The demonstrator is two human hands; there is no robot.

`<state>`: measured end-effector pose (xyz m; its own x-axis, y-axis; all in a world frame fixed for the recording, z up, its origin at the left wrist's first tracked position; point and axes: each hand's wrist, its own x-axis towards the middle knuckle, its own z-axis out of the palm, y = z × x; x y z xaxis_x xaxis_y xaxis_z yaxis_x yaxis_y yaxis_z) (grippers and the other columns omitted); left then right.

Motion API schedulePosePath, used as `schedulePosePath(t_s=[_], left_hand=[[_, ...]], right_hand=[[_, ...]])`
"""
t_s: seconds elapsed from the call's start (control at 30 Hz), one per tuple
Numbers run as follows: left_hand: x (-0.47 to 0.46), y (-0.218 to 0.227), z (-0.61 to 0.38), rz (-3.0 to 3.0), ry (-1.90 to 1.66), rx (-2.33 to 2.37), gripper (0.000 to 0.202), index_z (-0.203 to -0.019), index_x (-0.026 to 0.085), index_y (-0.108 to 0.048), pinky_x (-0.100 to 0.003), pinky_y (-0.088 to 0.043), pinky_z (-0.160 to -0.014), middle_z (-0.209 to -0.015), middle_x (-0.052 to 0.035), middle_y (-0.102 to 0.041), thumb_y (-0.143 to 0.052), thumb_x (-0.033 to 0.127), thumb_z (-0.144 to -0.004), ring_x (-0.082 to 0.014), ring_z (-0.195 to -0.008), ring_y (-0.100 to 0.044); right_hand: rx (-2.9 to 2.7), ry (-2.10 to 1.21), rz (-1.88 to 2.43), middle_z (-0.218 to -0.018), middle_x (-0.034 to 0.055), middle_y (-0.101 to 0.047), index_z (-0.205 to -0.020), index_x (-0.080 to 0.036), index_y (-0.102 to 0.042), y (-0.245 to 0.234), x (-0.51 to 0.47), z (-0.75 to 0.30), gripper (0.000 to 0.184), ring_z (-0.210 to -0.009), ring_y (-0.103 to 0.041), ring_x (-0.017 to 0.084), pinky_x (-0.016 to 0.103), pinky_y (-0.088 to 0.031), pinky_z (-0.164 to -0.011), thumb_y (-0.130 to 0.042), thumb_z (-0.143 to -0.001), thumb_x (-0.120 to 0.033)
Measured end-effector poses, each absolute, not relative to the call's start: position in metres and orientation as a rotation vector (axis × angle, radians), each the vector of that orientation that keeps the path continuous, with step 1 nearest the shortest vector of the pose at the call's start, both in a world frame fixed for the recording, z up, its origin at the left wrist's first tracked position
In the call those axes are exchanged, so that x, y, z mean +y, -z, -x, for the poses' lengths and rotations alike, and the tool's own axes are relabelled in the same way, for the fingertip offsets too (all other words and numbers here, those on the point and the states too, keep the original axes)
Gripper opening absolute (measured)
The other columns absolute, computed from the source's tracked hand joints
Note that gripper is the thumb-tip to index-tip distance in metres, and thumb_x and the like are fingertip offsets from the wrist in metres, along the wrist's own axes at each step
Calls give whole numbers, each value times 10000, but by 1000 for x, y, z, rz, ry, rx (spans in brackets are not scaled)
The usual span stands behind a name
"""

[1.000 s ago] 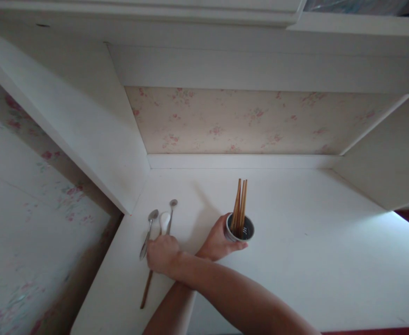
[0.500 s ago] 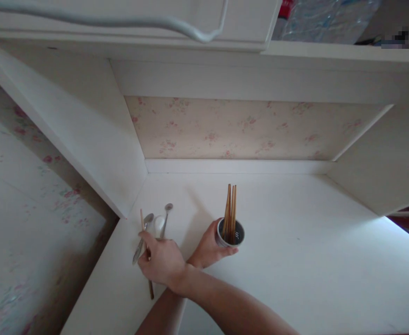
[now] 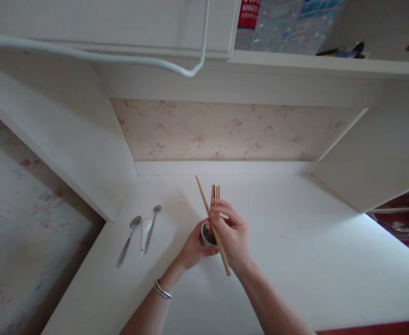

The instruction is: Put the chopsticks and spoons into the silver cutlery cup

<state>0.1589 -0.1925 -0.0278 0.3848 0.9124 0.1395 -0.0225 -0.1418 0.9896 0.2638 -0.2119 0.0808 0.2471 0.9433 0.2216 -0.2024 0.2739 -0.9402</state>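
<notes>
My left hand (image 3: 193, 248) is wrapped round a small metal holder cup (image 3: 204, 235) standing on the white desk (image 3: 295, 260). Several wooden chopsticks (image 3: 216, 191) stick up out of the cup. My right hand (image 3: 233, 235) is above the cup, fingers pinched on one wooden chopstick (image 3: 204, 197) that slants from upper left to lower right across the cup's mouth. A bracelet shows on my left wrist.
Two metal spoons (image 3: 129, 234) and a white spoon (image 3: 145, 229) lie on the desk to the left of the cup. A floral back panel (image 3: 225, 130) and white side walls enclose the desk. Plastic bottles (image 3: 277, 23) stand on the shelf above.
My right hand lifted a chopstick from beside the spoons and carried it right, over the cup. My arms are uncrossed now. The view shifted, showing more of the upper shelf.
</notes>
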Motion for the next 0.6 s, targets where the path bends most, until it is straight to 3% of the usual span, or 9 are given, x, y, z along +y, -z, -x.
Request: schedulePosePath(t_s=[0.1,0.2,0.27,0.33,0.47,0.6], left_hand=[[-193,32,-161,-1310,-1030,649,826,-1351,215,-457,-467,-414,-1061,-1341,-139,-583,-856,387,-647,-322,-1241,-544],[-193,34,-160,-1228,-1038,637,833,-1346,218,-480,-478,-363,-1088,-1341,-133,-587,-881,274,-618,-320,-1255,-528],[-193,33,-160,-1223,-1042,668,820,-1329,224,-500,-472,-361,-1087,-1323,-123,-603,-885,234,-605,-311,-1241,-538],[-193,31,-160,-1211,-1040,672,809,-1318,228,-513,-470,-362,-1085,-1312,-119,-612,-885,218,-600,-307,-1230,-547],[-193,28,-161,-1186,-1032,649,801,-1313,228,-524,-477,-370,-1078,-1302,-122,-620,-884,213,-598,-310,-1219,-558],[-193,27,-163,-1156,-1043,644,830,-1323,223,-517,-477,-378,-1080,-1318,-131,-607,-891,212,-582,-316,-1228,-553]], right_hand=[[-786,-1089,919,-1181,62,-680,-1122,-259,-677,-84,-213,-295,380,-724,-705,137,260,-598,-639,-765,-753,-278],[-685,-1084,857,-1279,36,-644,-1262,-334,-579,-77,-208,-317,629,-843,-720,148,297,-589,-794,-826,-695,-225],[-684,-1081,876,-1192,30,-691,-1347,-361,-492,-69,-202,-328,757,-885,-720,167,335,-577,-838,-838,-687,-228],[-729,-1087,934,-1042,27,-733,-1334,-320,-513,-60,-194,-336,704,-882,-721,184,365,-573,-845,-829,-708,-268],[-899,-1082,1094,-908,37,-738,-1081,-209,-689,-45,-181,-340,379,-856,-717,211,385,-574,-840,-771,-764,-400],[-1185,-1016,1289,-850,60,-752,-948,-173,-742,-35,-177,-333,365,-815,-706,221,343,-575,-759,-636,-848,-508]])
